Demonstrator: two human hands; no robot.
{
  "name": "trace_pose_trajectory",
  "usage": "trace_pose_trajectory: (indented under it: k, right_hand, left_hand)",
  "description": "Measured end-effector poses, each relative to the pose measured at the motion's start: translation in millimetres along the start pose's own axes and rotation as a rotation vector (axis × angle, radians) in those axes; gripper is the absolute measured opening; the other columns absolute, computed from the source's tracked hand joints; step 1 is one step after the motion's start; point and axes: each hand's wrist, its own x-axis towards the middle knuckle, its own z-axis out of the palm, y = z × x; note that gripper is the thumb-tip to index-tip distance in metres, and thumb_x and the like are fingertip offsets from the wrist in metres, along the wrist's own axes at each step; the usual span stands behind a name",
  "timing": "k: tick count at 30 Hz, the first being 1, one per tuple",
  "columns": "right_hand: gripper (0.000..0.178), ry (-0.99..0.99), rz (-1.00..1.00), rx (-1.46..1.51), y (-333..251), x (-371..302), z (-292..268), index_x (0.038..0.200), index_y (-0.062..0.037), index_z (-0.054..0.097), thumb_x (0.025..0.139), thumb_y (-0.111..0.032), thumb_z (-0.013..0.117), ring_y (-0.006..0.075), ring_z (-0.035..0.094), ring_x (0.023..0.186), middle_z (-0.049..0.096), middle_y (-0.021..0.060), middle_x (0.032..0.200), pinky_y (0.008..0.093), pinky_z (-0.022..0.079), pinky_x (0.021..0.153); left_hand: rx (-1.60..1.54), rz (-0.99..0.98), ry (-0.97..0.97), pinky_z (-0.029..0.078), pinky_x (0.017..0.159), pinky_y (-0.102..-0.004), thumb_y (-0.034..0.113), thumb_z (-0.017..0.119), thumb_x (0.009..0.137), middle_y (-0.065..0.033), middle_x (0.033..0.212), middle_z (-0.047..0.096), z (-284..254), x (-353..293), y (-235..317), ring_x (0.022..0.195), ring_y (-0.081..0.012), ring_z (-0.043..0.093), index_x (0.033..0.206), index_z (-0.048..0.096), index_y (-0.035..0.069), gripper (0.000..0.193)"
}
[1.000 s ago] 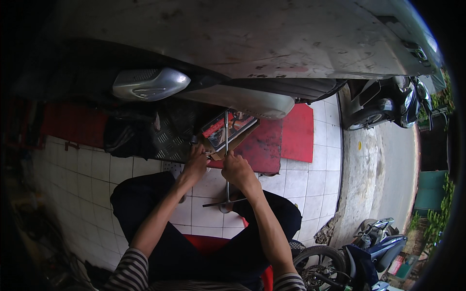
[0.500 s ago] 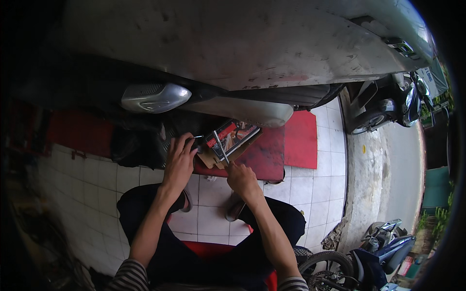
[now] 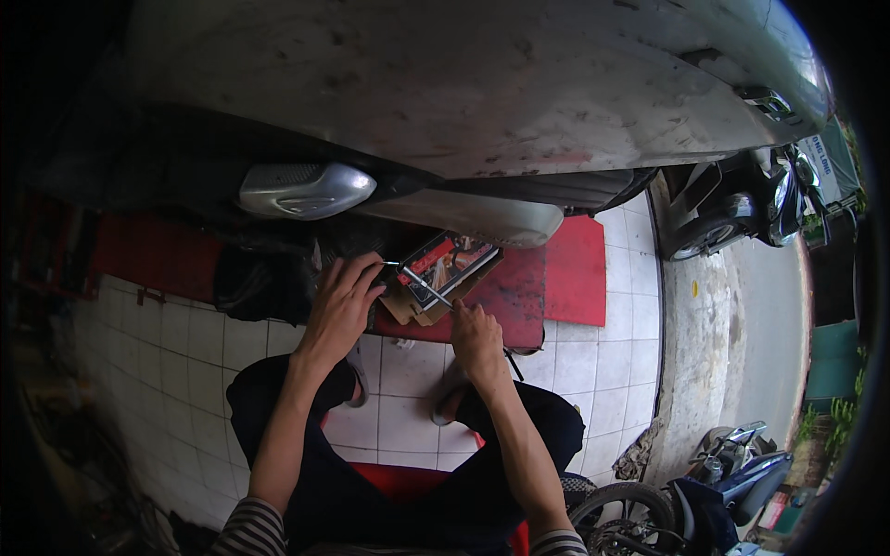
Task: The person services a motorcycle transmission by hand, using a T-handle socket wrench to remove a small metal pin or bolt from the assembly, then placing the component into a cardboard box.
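My right hand [image 3: 477,343] is closed around the handle of a slim silver wrench [image 3: 431,288], which looks like a ratchet. Its wider head lies up and to the left, over a printed black and red box [image 3: 454,264]. My left hand [image 3: 341,301] has its fingers curled about a thin metal rod [image 3: 390,264]. The rod's end meets, or nearly meets, the wrench head. Brown cardboard [image 3: 422,316] lies under the box on a red platform [image 3: 514,296]. Beyond my left fingertips, dark parts under the scooter are too dim to make out.
A grey scooter body [image 3: 445,93] hangs close overhead, with a silver cover [image 3: 308,190] low on its side. A dark motorcycle [image 3: 742,208] stands far right, and a blue one [image 3: 718,500] at the lower right. White tiles [image 3: 408,422] floor the space between my feet.
My right hand has moved right and slightly up, swinging the wrench head down and left against or near the rod. My left hand stays almost in place.
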Motion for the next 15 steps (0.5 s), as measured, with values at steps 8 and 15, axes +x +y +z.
trace_pose_trajectory:
  k: [8, 15]
  right_hand:
    - [0.023, 0.031, -0.027, 0.127, 9.6, 3.1, 3.7, 0.111, -0.0041, 0.059, 0.099, -0.014, 0.043, 0.0442, 0.064, 0.076, 0.062, 0.0223, 0.087, 0.0538, 0.052, 0.065]
    - [0.018, -0.019, -0.006, 0.104, 8.6, 1.4, -2.1, 0.107, -0.0043, 0.057, 0.093, -0.007, 0.047, 0.0450, 0.064, 0.078, 0.062, 0.0243, 0.089, 0.0532, 0.053, 0.067]
  left_hand:
    - [-0.026, 0.071, -0.029, 0.045, 0.092, -0.0394, 0.018, 0.077, 0.076, -0.0031, 0.125, 0.056, -6.4, 2.6, 1.1, 0.105, -0.0257, 0.052, 0.121, 0.063, 0.000, 0.050]
    - [-0.003, 0.059, -0.054, 0.045, 0.093, -0.0384, 0.018, 0.077, 0.076, -0.0021, 0.124, 0.056, -8.9, 2.3, -1.7, 0.105, -0.0244, 0.052, 0.119, 0.064, 0.001, 0.049]
